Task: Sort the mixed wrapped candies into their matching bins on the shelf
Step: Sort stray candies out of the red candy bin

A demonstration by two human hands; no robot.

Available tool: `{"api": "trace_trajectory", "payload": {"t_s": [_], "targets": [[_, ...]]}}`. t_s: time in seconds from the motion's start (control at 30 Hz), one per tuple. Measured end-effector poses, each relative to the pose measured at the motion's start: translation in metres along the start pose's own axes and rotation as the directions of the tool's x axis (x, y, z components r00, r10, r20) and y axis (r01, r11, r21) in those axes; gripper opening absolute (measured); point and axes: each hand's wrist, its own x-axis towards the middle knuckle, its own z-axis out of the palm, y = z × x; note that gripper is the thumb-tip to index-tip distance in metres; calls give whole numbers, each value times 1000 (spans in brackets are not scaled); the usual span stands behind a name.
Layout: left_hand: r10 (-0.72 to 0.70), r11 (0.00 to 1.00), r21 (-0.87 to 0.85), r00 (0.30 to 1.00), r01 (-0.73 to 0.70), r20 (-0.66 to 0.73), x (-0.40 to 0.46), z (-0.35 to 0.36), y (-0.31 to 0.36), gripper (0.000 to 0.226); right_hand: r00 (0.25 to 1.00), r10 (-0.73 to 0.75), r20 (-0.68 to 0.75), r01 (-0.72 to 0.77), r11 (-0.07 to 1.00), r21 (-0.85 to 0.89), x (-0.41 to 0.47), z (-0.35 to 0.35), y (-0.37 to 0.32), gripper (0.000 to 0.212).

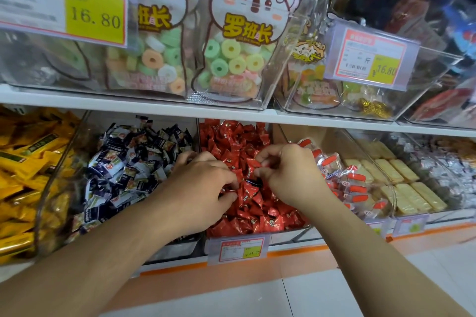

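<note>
Both hands work the red-candy bin (pixel 257 226): left hand (pixel 203 183) fingers curl into red candies (pixel 247 141), right hand (pixel 288 172) fingers pinch a dark stray wrapper (pixel 253 183) between them; next, likely lifting it toward the dark-wrapped bin (pixel 123 162) beyond the left fingers.

Bright, even light from overhead fills the shelf, with soft shadows only. Glare streaks the clear bin fronts (pixel 304 41) on the upper shelf. The large price label (pixel 64 2) at upper left is blurred, though its 16.80 reads. Wide-angle distortion bends the shelf edge (pixel 154 105), and the right side smears.
</note>
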Motion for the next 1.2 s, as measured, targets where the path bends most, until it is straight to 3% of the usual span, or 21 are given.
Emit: {"api": "trace_trajectory", "payload": {"t_s": [0.17, 0.23, 0.47, 0.63, 0.83, 1.2], "targets": [[3, 1000, -4, 1000, -3, -4, -1, 2, 0, 28, 977, 149, -152, -101, 953, 286, 14, -10, -13, 19], [3, 1000, -2, 1000, -3, -2, -1, 2, 0, 28, 969, 205, -141, -146, 927, 346, 17, -14, -14, 22], [13, 1000, -2, 1000, -13, -11, 0, 3, 0, 29, 997, 20, 73, -29, 992, 125, 1, -2, 1, 24], [17, 1000, -10, 1000, -17, -24, -1, 3, 1, 29, 990, -21, 137, 31, 997, -72, -5, 7, 2, 15], [24, 999, -29, 999, -25, -27, -2, 2, 0, 29, 981, -16, 193, 45, 988, -146, -3, 16, 3, 21], [30, 999, -33, 999, -31, -20, -4, -1, -1, 29, 994, 30, 108, -17, 993, -117, -1, 18, 1, 30]]}}
